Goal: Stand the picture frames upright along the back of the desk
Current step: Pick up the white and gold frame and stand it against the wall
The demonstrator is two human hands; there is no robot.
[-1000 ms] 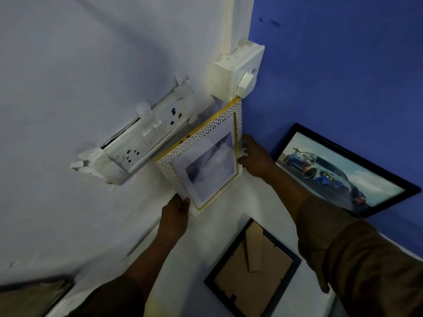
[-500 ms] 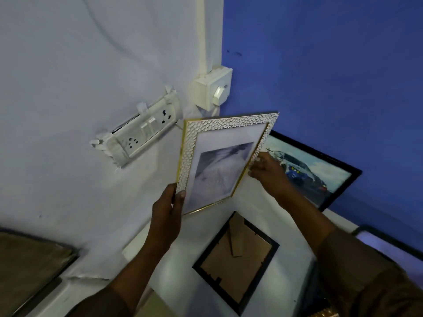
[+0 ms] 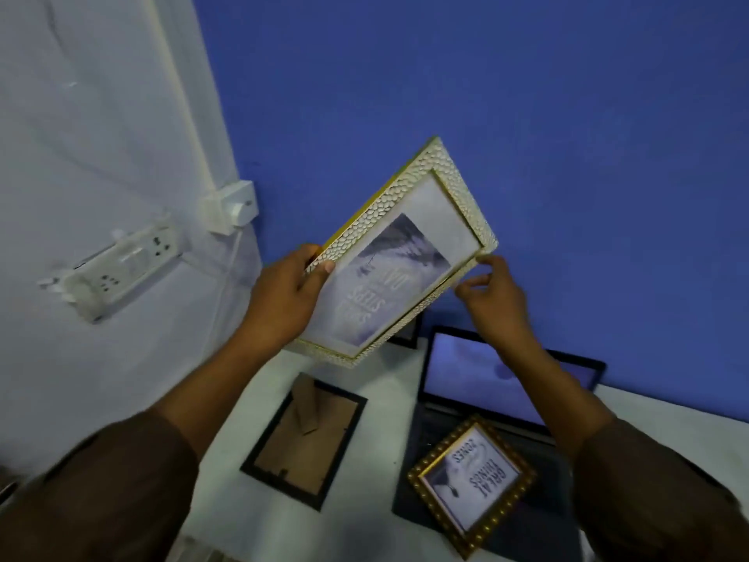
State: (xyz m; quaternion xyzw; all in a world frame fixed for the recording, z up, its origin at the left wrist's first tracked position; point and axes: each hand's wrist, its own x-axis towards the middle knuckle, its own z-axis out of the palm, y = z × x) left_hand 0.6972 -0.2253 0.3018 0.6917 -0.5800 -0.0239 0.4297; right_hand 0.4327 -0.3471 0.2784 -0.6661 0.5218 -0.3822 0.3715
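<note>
The person holds a white frame (image 3: 399,253) with a bumpy border and a thin gold edge up in the air, in front of the blue wall (image 3: 527,115). The frame is tilted, with one corner high and one corner low, and its glass faces the camera. The words on its picture look upside down. The left hand (image 3: 283,298) is closed on the frame's left side, with the thumb on the front and the fingers behind. The right hand (image 3: 492,294) is at the frame's right corner. Its fingers are partly open and the tips touch the edge of the frame, but a firm grip cannot be seen. Both arms wear brown sleeves (image 3: 101,492). Below the frame is the white surface (image 3: 377,403). A black frame (image 3: 306,440) lies flat on it, back side up, so its brown board and stand show. To its right a laptop (image 3: 502,383) sits open with its screen toward the blue wall. A small gold frame (image 3: 472,484) with a beaded edge lies on the laptop's keys, picture side up and turned at a slant. A bit of another dark frame (image 3: 407,332) peeks out behind the white frame, by the wall. On the white wall to the left are a socket strip (image 3: 121,269) and a small switch box (image 3: 231,206).
</note>
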